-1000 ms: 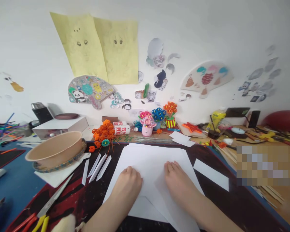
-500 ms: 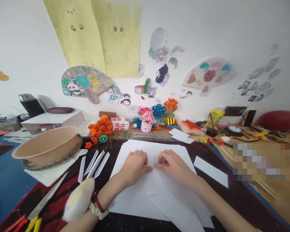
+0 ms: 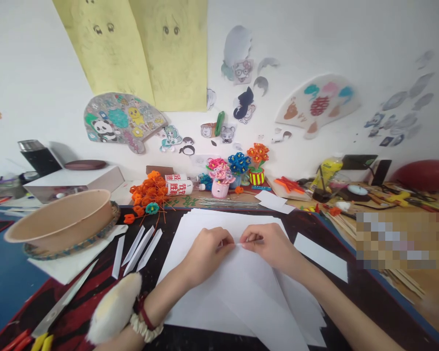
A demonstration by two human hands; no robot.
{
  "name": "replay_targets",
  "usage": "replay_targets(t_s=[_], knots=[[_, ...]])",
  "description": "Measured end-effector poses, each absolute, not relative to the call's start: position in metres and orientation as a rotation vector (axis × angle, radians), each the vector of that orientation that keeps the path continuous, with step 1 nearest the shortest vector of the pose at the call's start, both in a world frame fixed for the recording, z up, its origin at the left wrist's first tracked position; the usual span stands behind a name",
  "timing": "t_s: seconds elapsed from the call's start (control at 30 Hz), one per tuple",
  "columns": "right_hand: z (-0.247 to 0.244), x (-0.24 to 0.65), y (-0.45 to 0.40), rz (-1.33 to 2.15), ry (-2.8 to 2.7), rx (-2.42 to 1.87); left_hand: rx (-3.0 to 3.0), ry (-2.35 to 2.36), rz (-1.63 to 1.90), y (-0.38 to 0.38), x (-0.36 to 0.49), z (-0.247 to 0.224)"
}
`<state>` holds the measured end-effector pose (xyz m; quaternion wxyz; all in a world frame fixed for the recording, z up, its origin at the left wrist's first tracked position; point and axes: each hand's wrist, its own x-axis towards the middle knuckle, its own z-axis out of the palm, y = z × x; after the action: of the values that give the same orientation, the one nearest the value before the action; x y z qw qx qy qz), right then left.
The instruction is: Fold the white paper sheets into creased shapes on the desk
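At lower center, left hand [image 3: 209, 253] and right hand [image 3: 269, 246] pinch a white paper sheet [image 3: 256, 292] over a white paper stack [image 3: 201, 219]; uneven pull from either grip could wrinkle it.

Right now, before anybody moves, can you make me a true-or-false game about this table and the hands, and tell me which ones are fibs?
1. The bare left hand and bare right hand both hold a thin white sheet of paper. True.
2. The wide, smooth tan bowl sits between the two hands. False: the bowl is off to their left.
3. Four narrow white paper strips lie left of the sheet. True.
4. The red-and-yellow striped pot has blue flowers. False: its flowers are orange.
5. Big yellow paper sheets with drawn eyes hang on the white wall. True.
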<state>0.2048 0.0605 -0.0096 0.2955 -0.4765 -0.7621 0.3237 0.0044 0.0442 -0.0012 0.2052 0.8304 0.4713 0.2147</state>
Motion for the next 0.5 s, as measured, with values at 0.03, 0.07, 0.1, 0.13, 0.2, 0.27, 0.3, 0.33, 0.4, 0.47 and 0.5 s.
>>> replay_targets(t_s=[0.03,0.07,0.1,0.13,0.2,0.27,0.3,0.33,0.4,0.47,0.5], knots=[[-0.008,0.205,0.06,0.866,-2.028,-1.262,2.317,1.31,0.613,0.043,0.005,-0.001],[-0.006,0.205,0.059,0.872,-2.03,-1.265,2.318,1.31,0.626,0.043,0.005,-0.001],[-0.004,0.207,0.058,0.875,-2.037,-1.273,2.319,1.311,0.637,0.042,0.005,-0.001],[-0.001,0.209,0.057,0.873,-2.053,-1.283,2.318,1.313,0.646,0.042,0.005,-0.001],[0.005,0.213,0.055,0.852,-2.096,-1.313,2.312,1.317,0.659,0.041,0.003,0.0],[0.009,0.218,0.054,0.859,-2.117,-1.337,2.305,1.324,0.672,0.041,0.001,0.002],[0.011,0.219,0.054,0.883,-2.111,-1.339,2.296,1.328,0.678,0.041,0.0,0.002],[0.012,0.22,0.053,0.914,-2.096,-1.334,2.286,1.332,0.683,0.041,-0.001,0.003],[0.011,0.221,0.054,0.981,-2.064,-1.307,2.252,1.342,0.69,0.04,-0.003,0.003],[0.009,0.221,0.055,1.012,-2.06,-1.273,2.208,1.344,0.692,0.04,-0.006,0.002],[0.008,0.221,0.056,1.007,-2.062,-1.258,2.185,1.338,0.691,0.039,-0.007,0.002]])
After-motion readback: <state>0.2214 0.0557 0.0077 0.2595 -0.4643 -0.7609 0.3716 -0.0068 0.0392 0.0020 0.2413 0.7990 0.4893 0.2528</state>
